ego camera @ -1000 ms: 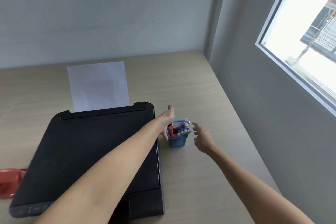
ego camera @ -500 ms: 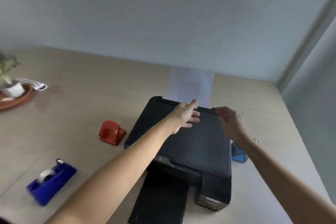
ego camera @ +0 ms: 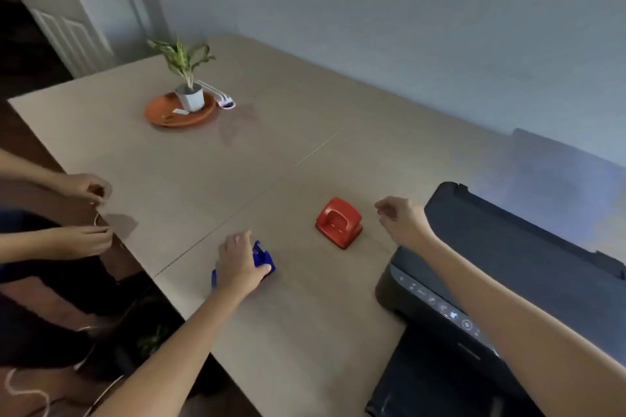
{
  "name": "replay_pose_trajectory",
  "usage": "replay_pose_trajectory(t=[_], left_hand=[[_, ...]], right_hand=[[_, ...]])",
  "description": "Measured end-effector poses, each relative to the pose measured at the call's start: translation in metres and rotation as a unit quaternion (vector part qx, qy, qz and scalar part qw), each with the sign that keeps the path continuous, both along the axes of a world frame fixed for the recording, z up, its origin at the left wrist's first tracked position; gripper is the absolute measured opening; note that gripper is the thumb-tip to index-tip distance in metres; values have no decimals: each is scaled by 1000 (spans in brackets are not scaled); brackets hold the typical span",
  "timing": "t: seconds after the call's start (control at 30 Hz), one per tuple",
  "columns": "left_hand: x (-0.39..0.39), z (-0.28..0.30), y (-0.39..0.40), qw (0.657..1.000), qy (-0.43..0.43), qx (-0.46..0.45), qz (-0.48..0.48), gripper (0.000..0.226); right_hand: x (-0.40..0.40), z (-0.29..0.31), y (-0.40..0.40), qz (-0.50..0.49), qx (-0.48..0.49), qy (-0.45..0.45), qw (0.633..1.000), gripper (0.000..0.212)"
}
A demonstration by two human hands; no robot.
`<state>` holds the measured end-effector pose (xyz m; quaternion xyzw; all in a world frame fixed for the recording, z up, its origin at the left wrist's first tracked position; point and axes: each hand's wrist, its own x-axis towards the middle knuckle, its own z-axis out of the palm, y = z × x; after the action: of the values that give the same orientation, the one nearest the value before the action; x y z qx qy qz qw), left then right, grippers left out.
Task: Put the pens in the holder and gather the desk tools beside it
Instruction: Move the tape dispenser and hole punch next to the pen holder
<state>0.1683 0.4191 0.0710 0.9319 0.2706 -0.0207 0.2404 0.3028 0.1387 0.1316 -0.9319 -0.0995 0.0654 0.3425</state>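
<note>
The blue tape dispenser (ego camera: 261, 259) sits on the surface (ego camera: 305, 152) near its left edge, just past the seam that crosses the top. The left hand (ego camera: 238, 264) lies over it from above, fingers and thumb wrapped around its body, so the grip is closed on the dispenser; only its front end and a strip of its rear show past the hand. To the right of it, apart from it, stands the red hole punch (ego camera: 338, 222), handle up, untouched. Just right of the punch the right hand (ego camera: 399, 220) hovers above the surface with its fingers curled loosely inward and nothing in them; the grip is empty and half closed. Beside that hand, at the near right corner, sits the black printer (ego camera: 508, 274). Toward the far left corner a small potted plant (ego camera: 188, 74) stands on an orange dish (ego camera: 179, 112). At the left edge another person's two hands (ego camera: 88, 213) are held close together.
</note>
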Motion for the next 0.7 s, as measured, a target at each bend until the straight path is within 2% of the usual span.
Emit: replay_pose_trajectory(t=[0.07, 0.13, 0.2, 0.3, 0.37, 0.5, 0.57, 0.7], left_hand=[[-8, -19, 32, 997, 67, -23, 13, 84], [-9, -36, 52, 992, 106, -66, 4, 75], [-6, -47, 64, 990, 110, -84, -11, 60], [-1, -58, 71, 991, 94, -94, -18, 49], [0, -63, 73, 992, 79, -101, -18, 44], [0, -67, 79, 992, 51, -119, -6, 35], [0, -64, 80, 985, 40, -167, 22, 32], [3, -44, 75, 957, 15, -281, 64, 34]], right_hand=[[14, -17, 25, 2, -46, 56, 997, 35], [29, -35, 45, -7, -92, 100, 991, 44], [43, -51, 60, -31, -114, 133, 984, 49], [59, -76, 74, -59, -127, 169, 976, 48], [66, -90, 79, -88, -93, 183, 975, 41], [68, -107, 91, -169, 24, 227, 959, 12], [62, -103, 95, -168, 67, 253, 950, 12], [56, -75, 93, -147, 76, 203, 965, 15]])
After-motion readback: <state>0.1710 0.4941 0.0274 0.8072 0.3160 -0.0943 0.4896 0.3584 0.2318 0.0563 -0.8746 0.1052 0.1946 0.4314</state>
